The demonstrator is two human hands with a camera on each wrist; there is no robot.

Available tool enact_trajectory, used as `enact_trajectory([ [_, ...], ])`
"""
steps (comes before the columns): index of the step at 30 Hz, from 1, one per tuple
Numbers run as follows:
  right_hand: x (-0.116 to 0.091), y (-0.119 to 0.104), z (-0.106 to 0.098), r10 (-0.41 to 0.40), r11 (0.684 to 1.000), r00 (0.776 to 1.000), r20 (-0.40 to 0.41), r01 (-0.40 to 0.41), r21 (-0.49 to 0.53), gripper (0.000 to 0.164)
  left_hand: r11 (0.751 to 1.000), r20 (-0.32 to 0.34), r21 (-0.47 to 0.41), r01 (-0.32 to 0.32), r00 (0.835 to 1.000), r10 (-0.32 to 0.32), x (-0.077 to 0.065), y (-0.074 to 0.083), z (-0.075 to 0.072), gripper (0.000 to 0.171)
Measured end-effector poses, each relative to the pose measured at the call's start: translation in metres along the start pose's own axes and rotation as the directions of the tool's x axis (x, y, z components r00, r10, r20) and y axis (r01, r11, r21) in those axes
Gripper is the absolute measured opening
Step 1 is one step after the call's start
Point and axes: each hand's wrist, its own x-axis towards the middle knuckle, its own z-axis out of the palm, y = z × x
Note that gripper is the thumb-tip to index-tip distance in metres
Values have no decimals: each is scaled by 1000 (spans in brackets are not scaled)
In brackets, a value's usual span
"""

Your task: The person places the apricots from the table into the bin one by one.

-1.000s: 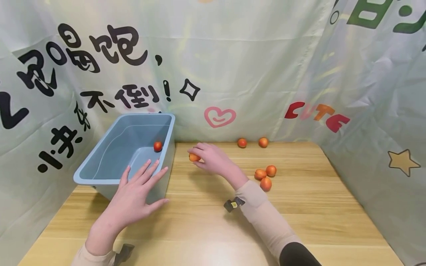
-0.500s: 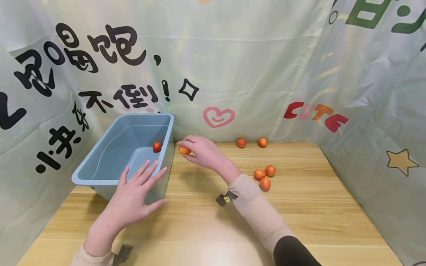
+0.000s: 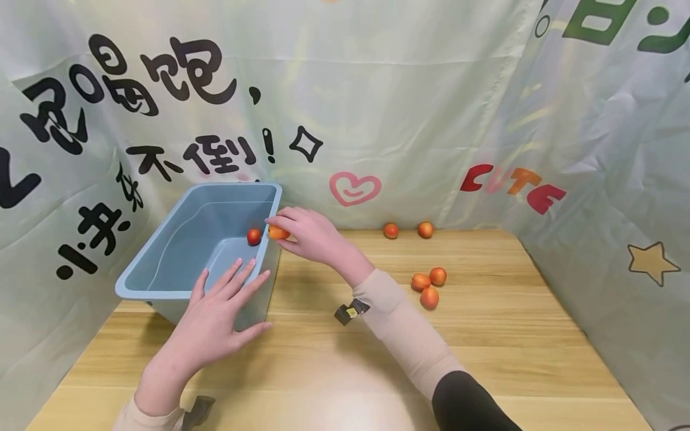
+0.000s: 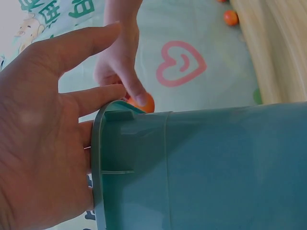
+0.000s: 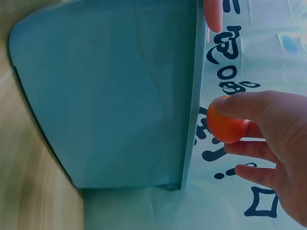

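My right hand pinches a small orange-red tomato between thumb and fingers, held up beside the right rim of the blue bin. In the right wrist view the tomato appears just off the bin's rim, thumb on one side of it. My left hand has its fingers spread and straight, lying over the near right corner of the bin. The left wrist view shows that hand against the rim, holding no tomato. Inside the bin, a red tomato lies near the right wall.
To the right on the wooden table, tomatoes lie in a group of three. Two more tomatoes sit at the table's back edge, against the printed cloth that hangs behind and on both sides.
My right hand has moved left and up with the tomato, from over the table to the bin's right rim. The left hand and the other tomatoes have stayed put.
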Motion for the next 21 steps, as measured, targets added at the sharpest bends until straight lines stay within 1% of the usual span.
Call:
enact_trajectory([
  [4,9,-2,1,-4,1000,1000,7,4,16,42,1000,2,-2,-1,1000,1,0,-1,0,86],
  [11,20,-6,9,38,998,997,71,-42,46,45,1000,6,1,-6,1000,6,0,1,-1,86],
  [18,28,-11,17,28,996,999,36,-31,87,42,1000,6,5,-5,1000,5,0,1,-1,85],
  [21,32,-13,19,31,993,999,41,-35,109,42,1000,4,8,-6,1000,6,0,0,-1,85],
])
